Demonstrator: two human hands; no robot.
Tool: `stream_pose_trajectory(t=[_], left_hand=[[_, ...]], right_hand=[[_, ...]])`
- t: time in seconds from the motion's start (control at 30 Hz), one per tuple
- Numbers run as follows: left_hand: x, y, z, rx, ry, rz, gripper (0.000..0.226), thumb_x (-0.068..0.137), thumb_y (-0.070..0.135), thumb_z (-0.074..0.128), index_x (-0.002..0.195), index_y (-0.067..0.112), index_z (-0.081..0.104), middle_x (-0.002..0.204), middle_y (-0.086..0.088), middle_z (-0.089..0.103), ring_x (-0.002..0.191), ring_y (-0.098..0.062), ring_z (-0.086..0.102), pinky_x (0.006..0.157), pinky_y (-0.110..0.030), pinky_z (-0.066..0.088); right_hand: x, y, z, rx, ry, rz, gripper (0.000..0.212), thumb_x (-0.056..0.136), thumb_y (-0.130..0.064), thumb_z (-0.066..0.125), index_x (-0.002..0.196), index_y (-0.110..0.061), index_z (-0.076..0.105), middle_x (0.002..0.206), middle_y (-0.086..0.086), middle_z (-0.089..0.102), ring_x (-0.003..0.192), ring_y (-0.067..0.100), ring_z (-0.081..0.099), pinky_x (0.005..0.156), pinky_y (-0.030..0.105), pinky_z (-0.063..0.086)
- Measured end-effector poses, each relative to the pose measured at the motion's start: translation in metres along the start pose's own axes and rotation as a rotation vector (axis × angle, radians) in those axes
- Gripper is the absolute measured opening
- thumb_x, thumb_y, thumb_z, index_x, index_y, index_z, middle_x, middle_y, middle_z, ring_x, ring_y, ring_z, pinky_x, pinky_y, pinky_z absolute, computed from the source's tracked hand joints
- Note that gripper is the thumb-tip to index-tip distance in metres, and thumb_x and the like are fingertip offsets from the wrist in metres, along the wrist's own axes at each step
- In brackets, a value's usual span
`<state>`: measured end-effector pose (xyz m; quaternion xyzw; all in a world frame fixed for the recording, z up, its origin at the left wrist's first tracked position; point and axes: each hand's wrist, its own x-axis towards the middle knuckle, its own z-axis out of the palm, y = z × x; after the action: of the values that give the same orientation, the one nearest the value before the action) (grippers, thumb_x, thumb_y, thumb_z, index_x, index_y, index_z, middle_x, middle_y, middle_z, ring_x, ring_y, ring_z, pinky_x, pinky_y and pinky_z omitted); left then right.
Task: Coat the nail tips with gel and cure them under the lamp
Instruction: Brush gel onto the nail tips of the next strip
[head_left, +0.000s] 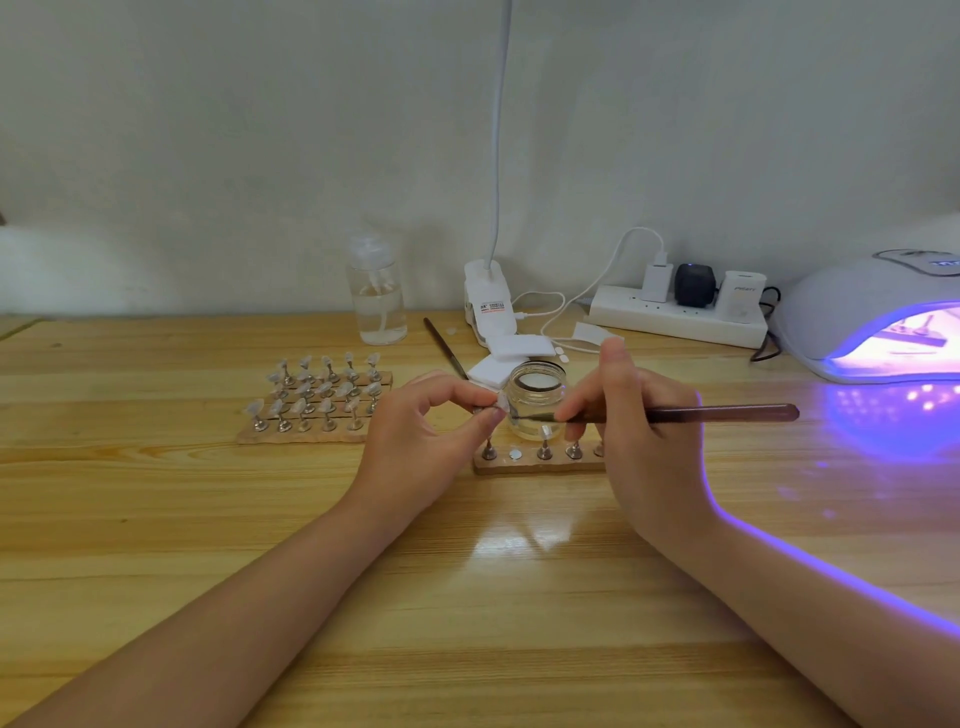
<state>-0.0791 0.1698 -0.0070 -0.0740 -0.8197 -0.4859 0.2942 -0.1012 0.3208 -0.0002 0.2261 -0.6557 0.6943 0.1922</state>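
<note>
My left hand (423, 426) pinches a small metal holder with a clear nail tip (501, 401) on it, between thumb and fingers. My right hand (631, 415) grips a dark brush (722, 413), and its fine point touches the nail tip. Just behind them stands an open glass jar (537, 402) of clear gel. Below the jar lies a short wooden strip (535, 465) with a few metal holders and one empty magnet spot. At the far right the white curing lamp (852, 306) glows violet, with a strip of holders inside it.
A larger wooden board (311, 415) with several tip holders lies to the left. A clear pump bottle (376, 296), a clip lamp base (491, 304), white pads (514, 353), a second brush (447, 348) and a power strip (675, 312) with cables stand along the back.
</note>
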Motion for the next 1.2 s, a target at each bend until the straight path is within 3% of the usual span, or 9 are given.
stream_pose_trajectory(t=[0.2, 0.37, 0.57, 0.77, 0.9, 1.1, 1.2], left_hand=[[-0.0004, -0.0001, 0.0003, -0.02, 0.001, 0.003, 0.021, 0.071, 0.009, 0.075, 0.068, 0.027, 0.066, 0.068, 0.014, 0.065, 0.074, 0.005, 0.059, 0.074, -0.003, 0.038], [0.0001, -0.0004, 0.0008, -0.021, 0.01, -0.003, 0.023, 0.071, 0.01, 0.075, 0.067, 0.03, 0.065, 0.068, 0.015, 0.065, 0.074, 0.006, 0.059, 0.074, -0.003, 0.038], [-0.0005, 0.0001, 0.0005, -0.008, 0.018, -0.009, 0.024, 0.071, 0.01, 0.075, 0.067, 0.031, 0.064, 0.068, 0.016, 0.064, 0.074, 0.009, 0.058, 0.072, 0.0, 0.036], [0.0004, -0.0011, 0.0012, -0.024, 0.027, -0.032, 0.022, 0.072, 0.011, 0.075, 0.068, 0.03, 0.066, 0.069, 0.019, 0.065, 0.077, 0.009, 0.06, 0.074, 0.0, 0.036], [0.0005, -0.0018, 0.0005, -0.024, 0.021, 0.012, 0.021, 0.072, 0.009, 0.073, 0.073, 0.029, 0.068, 0.078, 0.015, 0.066, 0.081, 0.005, 0.06, 0.077, -0.003, 0.038], [0.0002, -0.0021, 0.0006, -0.029, 0.009, 0.022, 0.019, 0.074, 0.009, 0.071, 0.086, 0.024, 0.07, 0.081, 0.014, 0.067, 0.082, 0.005, 0.061, 0.076, -0.004, 0.04], [-0.0006, 0.0002, 0.0008, -0.029, -0.006, 0.0, 0.021, 0.074, 0.008, 0.071, 0.091, 0.02, 0.069, 0.083, 0.009, 0.069, 0.084, 0.002, 0.063, 0.084, -0.015, 0.046]], right_hand=[[0.0026, 0.0032, 0.0016, 0.012, 0.0, 0.002, 0.045, 0.091, -0.038, 0.044, 0.061, -0.014, 0.066, 0.061, 0.006, 0.065, 0.059, 0.012, 0.061, 0.064, 0.02, 0.049], [0.0013, 0.0011, 0.0043, 0.023, -0.032, 0.012, 0.042, 0.085, -0.04, 0.042, 0.06, -0.016, 0.066, 0.061, 0.004, 0.065, 0.059, 0.013, 0.061, 0.066, 0.025, 0.051], [-0.0013, -0.001, 0.0041, 0.047, -0.054, 0.013, 0.049, 0.085, -0.039, 0.04, 0.056, -0.007, 0.065, 0.057, 0.002, 0.064, 0.052, 0.007, 0.057, 0.058, 0.015, 0.046], [-0.0021, -0.0027, 0.0023, 0.022, -0.073, 0.036, 0.054, 0.091, -0.042, 0.041, 0.05, -0.015, 0.064, 0.052, 0.011, 0.06, 0.047, 0.008, 0.056, 0.052, 0.015, 0.044], [0.0017, -0.0028, -0.0002, 0.056, -0.008, -0.029, 0.049, 0.091, -0.03, 0.038, 0.053, -0.012, 0.063, 0.053, 0.011, 0.06, 0.047, 0.007, 0.054, 0.053, 0.014, 0.041], [0.0025, 0.001, -0.0018, 0.024, -0.005, -0.044, 0.043, 0.094, -0.029, 0.04, 0.062, -0.013, 0.065, 0.061, 0.008, 0.064, 0.06, 0.011, 0.06, 0.064, 0.02, 0.048], [0.0024, 0.0007, -0.0012, 0.007, -0.017, -0.043, 0.041, 0.092, -0.028, 0.04, 0.062, -0.016, 0.065, 0.065, 0.006, 0.065, 0.061, 0.009, 0.061, 0.065, 0.018, 0.048]])
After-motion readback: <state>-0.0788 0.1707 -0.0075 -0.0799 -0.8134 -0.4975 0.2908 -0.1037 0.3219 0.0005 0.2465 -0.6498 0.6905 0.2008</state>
